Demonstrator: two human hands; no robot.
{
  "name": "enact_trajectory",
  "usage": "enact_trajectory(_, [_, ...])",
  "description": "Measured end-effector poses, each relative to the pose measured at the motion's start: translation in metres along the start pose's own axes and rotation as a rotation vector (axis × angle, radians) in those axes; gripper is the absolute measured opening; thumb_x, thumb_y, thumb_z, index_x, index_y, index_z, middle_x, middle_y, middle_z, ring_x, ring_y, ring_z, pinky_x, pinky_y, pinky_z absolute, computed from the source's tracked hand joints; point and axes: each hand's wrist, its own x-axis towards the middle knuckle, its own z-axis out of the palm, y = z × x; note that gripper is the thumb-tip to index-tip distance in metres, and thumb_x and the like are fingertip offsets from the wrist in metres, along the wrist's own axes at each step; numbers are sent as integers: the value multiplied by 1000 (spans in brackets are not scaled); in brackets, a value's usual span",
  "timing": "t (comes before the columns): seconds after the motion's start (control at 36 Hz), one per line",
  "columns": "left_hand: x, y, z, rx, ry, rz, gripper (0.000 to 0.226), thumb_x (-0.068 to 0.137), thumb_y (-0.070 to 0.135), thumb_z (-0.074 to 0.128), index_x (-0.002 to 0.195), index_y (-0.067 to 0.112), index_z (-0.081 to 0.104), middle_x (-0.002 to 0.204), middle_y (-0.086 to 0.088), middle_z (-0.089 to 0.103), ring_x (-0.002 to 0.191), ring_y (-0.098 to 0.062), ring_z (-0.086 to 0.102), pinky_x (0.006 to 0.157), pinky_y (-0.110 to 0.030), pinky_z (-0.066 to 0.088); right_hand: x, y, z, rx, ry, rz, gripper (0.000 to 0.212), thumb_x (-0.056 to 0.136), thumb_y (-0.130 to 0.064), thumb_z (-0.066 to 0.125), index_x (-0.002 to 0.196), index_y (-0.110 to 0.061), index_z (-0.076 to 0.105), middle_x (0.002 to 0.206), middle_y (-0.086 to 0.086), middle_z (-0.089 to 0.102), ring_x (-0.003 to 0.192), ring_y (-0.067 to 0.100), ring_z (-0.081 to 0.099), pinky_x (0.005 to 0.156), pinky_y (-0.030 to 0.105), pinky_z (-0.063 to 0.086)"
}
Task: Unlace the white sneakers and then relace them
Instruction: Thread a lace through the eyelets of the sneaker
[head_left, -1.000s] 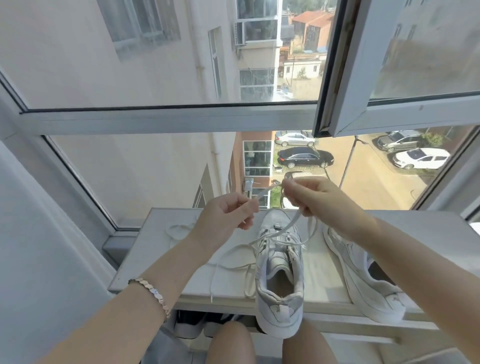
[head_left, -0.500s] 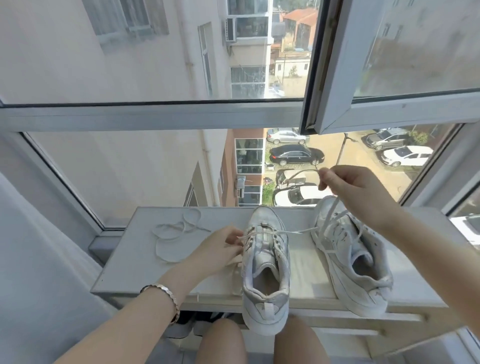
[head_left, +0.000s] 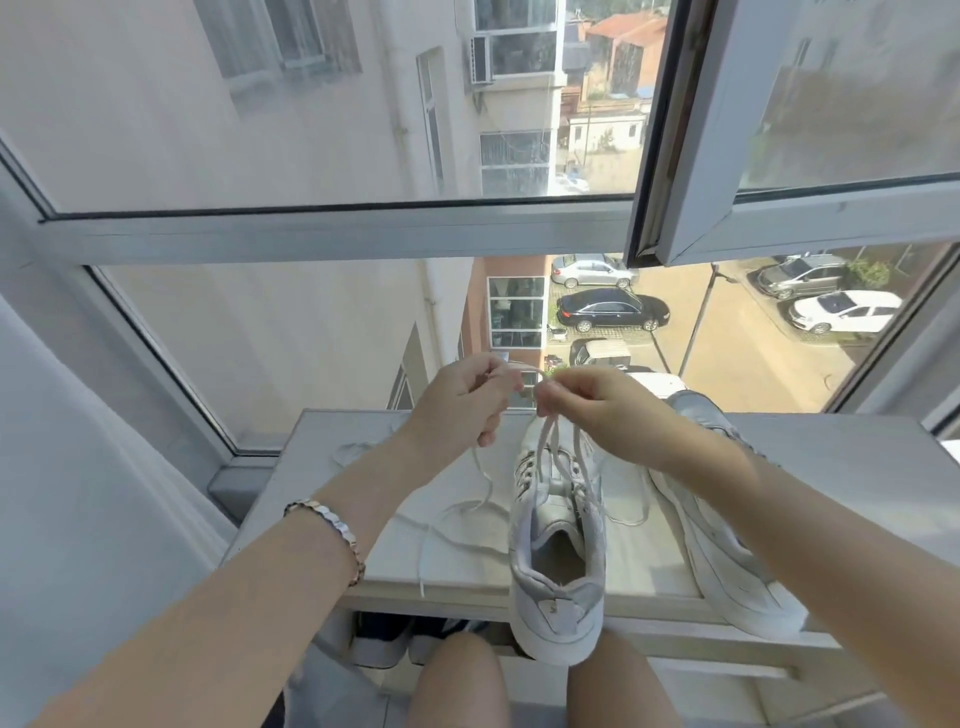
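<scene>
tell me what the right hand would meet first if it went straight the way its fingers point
Most likely the left hand: the right hand points leftward at it, and both pinch the lace above the middle sneaker, almost fingertip to fingertip. Depth between them is unclear.

Ledge (head_left: 857, 467) left: loose lace (head_left: 457, 508); right: second sneaker (head_left: 727, 551); window glass (head_left: 291, 338) behind.

Bright daylight through the window (head_left: 332, 228), soft shadows, wide-angle bowing at edges, slight overall softness

Sunlit window (head_left: 332, 228); white ledge (head_left: 857, 467) — daylight
</scene>
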Motion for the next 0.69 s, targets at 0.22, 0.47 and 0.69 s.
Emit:
enact_trajectory(0.22, [-11,-43,-45,-99,78,-265,29,96,19,51,68,10,50,46,9,26,42,-7,19,40,-16,15,-8,23,-43,225,502,205,35,96,-21,48,63,-15,57,50,-10,45,50,7,35,50,17,27])
enact_trajectory(0.47, [-11,-41,9,9,26,-185,32,96,20,51,65,11,53,47,7,37,45,-11,30,43,-16,27,-24,31,-79,-29,793,271,36,93,-26,45,71,0,56,59,7,45,46,10,37,47,23,29])
enact_trajectory(0.69, [8,3,67,186,-55,82,22,91,28,60,74,14,63,66,3,59,57,-6,57,62,-26,49,-35,44,-71,-676,256,520,30,86,-28,51,74,-4,63,67,10,62,63,25,54,59,29,44])
